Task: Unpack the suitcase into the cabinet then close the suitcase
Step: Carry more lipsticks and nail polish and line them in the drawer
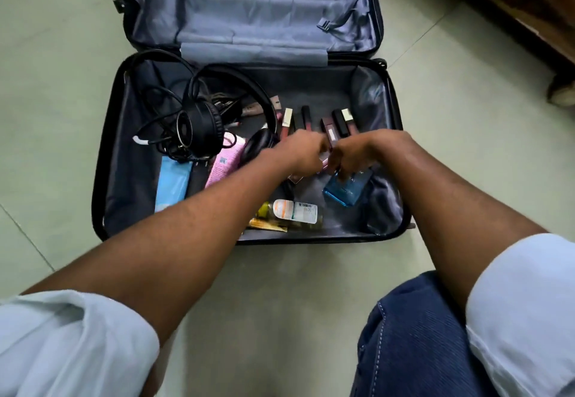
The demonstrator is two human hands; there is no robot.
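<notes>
- Clear bottle point(295, 211), low centre: lying flat, showing a barcode label, print unreadable.
- Left hand point(303, 154) and right hand point(354, 155), mid-frame: fingers curling around small cosmetic tubes point(328, 138); exact grasp blurring, partly hidden.
- Headphones point(202, 126), centre left: lying over tangled cable.
- Suitcase point(107, 160): lying open on the floor, far lid empty, top cut off.

In the open suitcase point(105, 160) on the tiled floor, the left hand point(303, 154) and right hand point(357, 155) meet curled over small tubes, headphones point(199, 123) at nine o'clock, a blue bottle point(345, 189) at five.
</notes>
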